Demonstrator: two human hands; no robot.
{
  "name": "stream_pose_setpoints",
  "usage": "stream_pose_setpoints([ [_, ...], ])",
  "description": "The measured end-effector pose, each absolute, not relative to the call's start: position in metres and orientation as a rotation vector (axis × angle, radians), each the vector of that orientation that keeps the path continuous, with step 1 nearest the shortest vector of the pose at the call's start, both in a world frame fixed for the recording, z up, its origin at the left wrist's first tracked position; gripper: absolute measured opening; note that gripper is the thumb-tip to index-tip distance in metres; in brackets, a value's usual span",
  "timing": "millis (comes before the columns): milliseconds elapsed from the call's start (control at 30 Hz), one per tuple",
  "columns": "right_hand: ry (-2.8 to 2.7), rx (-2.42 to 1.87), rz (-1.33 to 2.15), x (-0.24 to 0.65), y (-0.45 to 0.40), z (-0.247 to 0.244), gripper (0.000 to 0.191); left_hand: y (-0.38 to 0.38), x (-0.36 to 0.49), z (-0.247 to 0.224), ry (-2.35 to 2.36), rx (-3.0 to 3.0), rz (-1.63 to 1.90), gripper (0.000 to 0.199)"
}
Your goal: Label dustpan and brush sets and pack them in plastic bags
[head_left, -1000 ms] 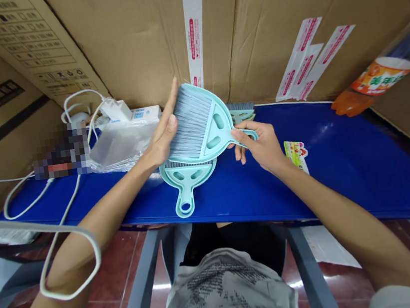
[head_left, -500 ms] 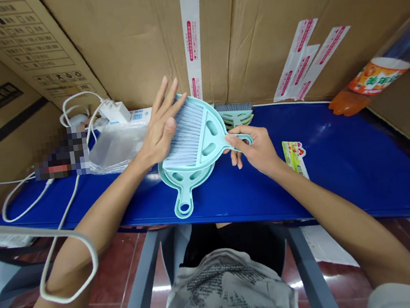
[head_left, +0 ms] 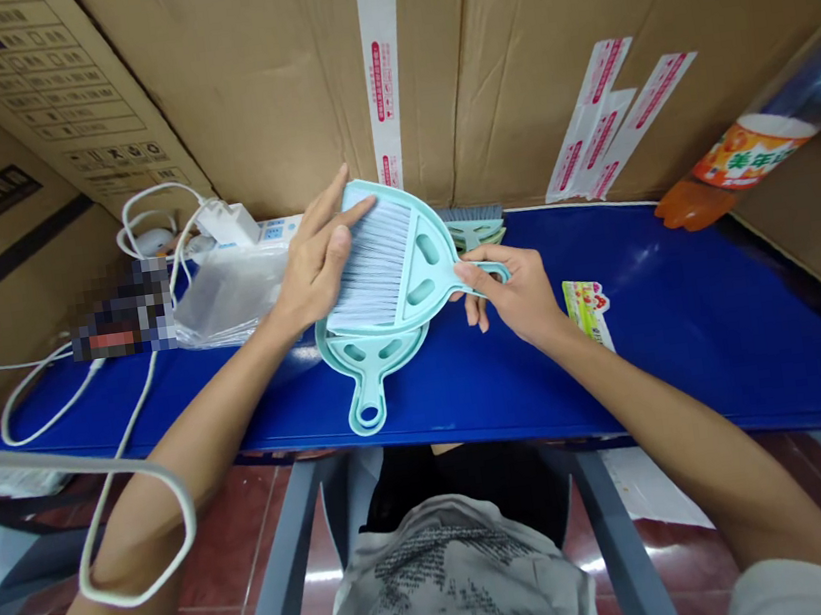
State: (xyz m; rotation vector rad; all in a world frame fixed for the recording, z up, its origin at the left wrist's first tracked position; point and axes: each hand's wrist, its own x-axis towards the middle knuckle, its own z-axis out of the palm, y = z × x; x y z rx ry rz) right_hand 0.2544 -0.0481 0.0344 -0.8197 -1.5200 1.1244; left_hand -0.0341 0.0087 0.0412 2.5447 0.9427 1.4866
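A light teal hand brush with grey bristles [head_left: 373,270] lies nested in a matching dustpan [head_left: 395,191], tilted above the table. My right hand [head_left: 511,296] is closed around their handles, thumb on top. At the bristle side, my left hand [head_left: 317,259] rests with fingers stretched out, the index finger over the bristle tips. Just below them, a second teal dustpan and brush set [head_left: 366,379] lies on the blue table, its handle toward me and its upper part covered. Behind my right hand, more brush and dustpan sets [head_left: 476,228] lie at the back edge, partly hidden.
On the left are clear plastic bags [head_left: 238,295], a white charger [head_left: 233,222] with a power strip, and loose white cables. To the right lie a small colourful packet [head_left: 588,312] and an orange drink bottle [head_left: 745,152]. Cardboard walls [head_left: 274,73] surround the blue table [head_left: 702,340].
My left hand's fingers have drawn closer along the bristle side, uncovering more of the dustpan's corner. The held set has shifted very slightly to the right.
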Motion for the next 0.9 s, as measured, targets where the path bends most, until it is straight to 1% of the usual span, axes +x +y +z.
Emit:
stream_pose_setpoints([
  [133,-1.475,-0.863,1.070,0.260,-0.051,0.050,0.049,0.006,-0.032,0.042,1.032,2.328,1.667,0.061],
  [233,-1.425,-0.999,1.039,0.274,-0.076,0.065,0.038,0.009,-0.031,0.043,1.105,2.219,1.748,0.060],
  [367,-1.303,-1.244,0.927,0.301,-0.144,0.059,0.033,0.014,-0.032,0.041,1.161,2.229,1.731,0.038],
  [467,-1.124,-1.387,0.911,0.316,-0.191,0.037,0.035,0.012,-0.029,0.039,1.104,2.305,1.630,0.024],
  [533,-1.009,-1.413,0.917,0.320,-0.210,0.024,0.034,0.007,-0.025,0.038,1.021,2.338,1.500,0.021],
  [567,-0.962,-1.406,0.919,0.320,-0.216,0.018,0.036,0.003,-0.022,0.037,0.960,2.350,1.411,0.021],
  [633,-0.904,-1.363,0.927,0.317,-0.222,0.011,0.047,-0.006,-0.014,0.035,0.806,2.397,1.213,0.022],
  [667,-0.896,-1.339,0.940,0.316,-0.224,0.009,0.048,-0.011,-0.010,0.033,0.727,2.435,1.124,0.022],
  [800,-0.957,-1.283,1.059,0.311,-0.235,0.001,0.031,-0.023,0.004,0.026,0.512,2.603,0.937,0.022],
  [833,-0.999,-1.281,1.104,0.311,-0.238,-0.002,0.031,-0.024,0.006,0.024,0.489,2.630,0.919,0.022],
  [900,-1.122,-1.299,1.188,0.311,-0.242,-0.004,0.039,-0.023,0.007,0.021,0.472,2.683,0.879,0.024],
])
